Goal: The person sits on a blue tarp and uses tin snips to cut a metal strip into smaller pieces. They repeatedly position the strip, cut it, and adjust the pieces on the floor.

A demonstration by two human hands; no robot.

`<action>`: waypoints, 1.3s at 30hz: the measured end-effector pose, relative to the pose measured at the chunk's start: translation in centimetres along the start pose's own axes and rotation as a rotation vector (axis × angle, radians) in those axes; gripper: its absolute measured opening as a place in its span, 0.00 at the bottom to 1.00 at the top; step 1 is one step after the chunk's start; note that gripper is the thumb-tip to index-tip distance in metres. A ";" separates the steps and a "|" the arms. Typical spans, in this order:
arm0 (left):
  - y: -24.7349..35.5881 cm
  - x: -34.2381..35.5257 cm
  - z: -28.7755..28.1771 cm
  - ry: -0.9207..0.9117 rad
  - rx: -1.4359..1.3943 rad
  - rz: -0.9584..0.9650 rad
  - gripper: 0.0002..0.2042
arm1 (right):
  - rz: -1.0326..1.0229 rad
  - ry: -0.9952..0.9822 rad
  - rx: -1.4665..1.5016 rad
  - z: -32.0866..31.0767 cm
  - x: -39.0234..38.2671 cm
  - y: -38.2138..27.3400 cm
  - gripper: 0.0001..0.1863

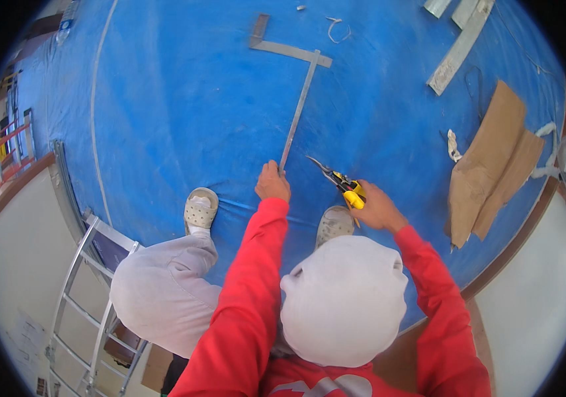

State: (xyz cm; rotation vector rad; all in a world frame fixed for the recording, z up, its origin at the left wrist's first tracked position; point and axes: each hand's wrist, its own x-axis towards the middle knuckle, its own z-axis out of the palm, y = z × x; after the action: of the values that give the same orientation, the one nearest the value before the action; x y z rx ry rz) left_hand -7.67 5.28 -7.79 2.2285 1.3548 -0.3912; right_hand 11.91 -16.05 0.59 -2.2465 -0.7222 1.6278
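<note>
My left hand [273,182] is closed on the near end of a thin grey metal strip [301,109], which runs away from me over a blue sheet. At its far end the strip meets a wider grey metal piece [289,51] that bends in a zigzag. In my right hand [379,206] are yellow-handled tin snips [342,182], their dark jaws pointing up and left, a short way right of the strip's near end. A thin orange stick-like thing [355,221] also shows below that hand; its kind is unclear.
The blue sheet [164,99] covers the floor. Brown cardboard [494,165] and a crumpled white scrap [453,145] lie at right, with grey metal lengths [461,46] beyond. An aluminium ladder [78,304] stands at lower left. My sandalled feet [201,208] are close by.
</note>
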 end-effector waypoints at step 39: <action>0.3 2.2 0.3 -0.012 0.147 0.020 0.14 | 0.025 0.442 -0.155 -3.1 9.5 2.7 0.40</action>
State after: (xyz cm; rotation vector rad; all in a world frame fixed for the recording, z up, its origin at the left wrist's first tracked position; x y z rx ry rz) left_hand -6.37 6.69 -9.03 2.3526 1.3351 -0.5106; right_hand 17.78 -12.95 -7.30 -2.6043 -0.7194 1.0494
